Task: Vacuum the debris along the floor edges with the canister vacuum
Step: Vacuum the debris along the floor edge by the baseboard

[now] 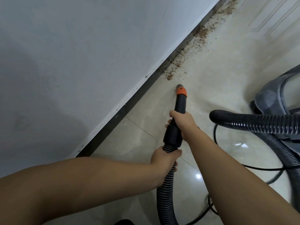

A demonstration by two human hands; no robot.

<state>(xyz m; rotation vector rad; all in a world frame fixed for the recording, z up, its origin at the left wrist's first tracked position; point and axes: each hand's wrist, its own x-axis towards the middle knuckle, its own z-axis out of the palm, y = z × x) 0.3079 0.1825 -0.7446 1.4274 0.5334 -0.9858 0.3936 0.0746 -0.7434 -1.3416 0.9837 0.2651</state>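
Black rigid vacuum wand with orange collar and grey nozzle tip (180,103) sits mid-frame over the glossy beige tiled floor (219,75), long axis running from near the person up and away, tip pointing toward the wall edge, slightly tilted left-to-right at the top. Nozzle mouth is just short of the near end of the brown crumbly debris (193,49), apart from it; contact with the floor can't be told. Debris trails along the dark baseboard (123,109) toward the upper right. Right hand (182,123) wraps around the wand's lower section, fingers curled round it. Left hand (164,161) grips the black ribbed flexible hose (165,190) just below the wand cuff, fingers closed round it. Hose loops down and out the bottom of the frame. Grey canister vacuum body (276,95) sits at right, blurred, with another hose section beside it. White wall (73,54) fills the left.
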